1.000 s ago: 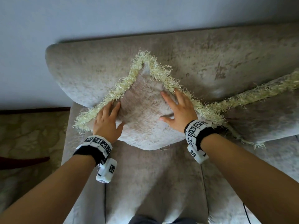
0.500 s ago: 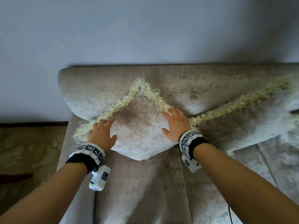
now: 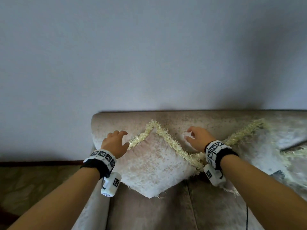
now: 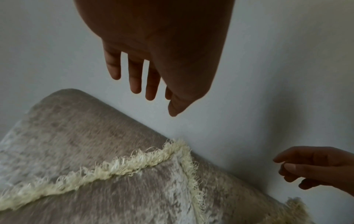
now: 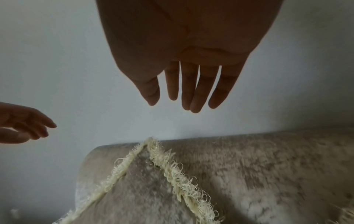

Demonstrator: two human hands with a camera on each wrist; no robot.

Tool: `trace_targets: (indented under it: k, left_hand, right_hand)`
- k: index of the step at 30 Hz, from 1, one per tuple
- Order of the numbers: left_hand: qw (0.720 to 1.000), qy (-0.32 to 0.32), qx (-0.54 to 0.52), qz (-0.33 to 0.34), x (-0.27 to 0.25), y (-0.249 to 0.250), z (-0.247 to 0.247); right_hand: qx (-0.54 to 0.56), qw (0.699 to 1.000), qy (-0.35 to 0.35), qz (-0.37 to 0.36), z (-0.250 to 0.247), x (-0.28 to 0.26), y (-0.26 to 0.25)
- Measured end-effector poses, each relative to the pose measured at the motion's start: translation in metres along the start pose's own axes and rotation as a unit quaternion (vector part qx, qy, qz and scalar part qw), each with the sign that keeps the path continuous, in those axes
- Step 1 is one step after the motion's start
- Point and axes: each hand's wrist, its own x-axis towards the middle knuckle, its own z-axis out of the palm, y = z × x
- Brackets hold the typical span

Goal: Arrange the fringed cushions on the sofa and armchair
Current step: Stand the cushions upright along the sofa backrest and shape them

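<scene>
A beige cushion (image 3: 152, 161) with a pale yellow fringe stands corner-up against the backrest of the sofa (image 3: 191, 120). My left hand (image 3: 114, 141) hovers just left of its upper left edge, fingers relaxed and holding nothing. Off to the cushion's right, my right hand (image 3: 198, 138) is lifted clear, fingers loosely spread. The wrist views show the cushion (image 4: 134, 189) (image 5: 145, 189) below my left hand (image 4: 145, 75) and right hand (image 5: 184, 87), both empty. A second fringed cushion (image 3: 272, 141) lies to the right, partly cut off.
A plain pale wall (image 3: 149, 55) rises directly behind the sofa. Patterned floor (image 3: 33, 185) shows to the left of the sofa's end. A thin dark cable (image 3: 246, 218) runs down the seat near my right forearm.
Both hands have lifted off the cushion and moved apart, fingers relaxing. The cushion stays leaning on the backrest. My head has tilted up, showing more wall.
</scene>
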Motion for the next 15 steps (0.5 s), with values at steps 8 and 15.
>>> trace_targets:
  k: [8, 15]
  left_hand:
    - [0.997, 0.046, 0.018, -0.064, -0.068, 0.003, -0.027]
    - [0.972, 0.105, 0.017, -0.212, -0.202, -0.016, -0.055]
  right_hand:
    - [-0.044, 0.993, 0.011, -0.113, -0.022, -0.020, -0.025]
    - [-0.038, 0.953, -0.027, -0.301, 0.000, -0.052, -0.101]
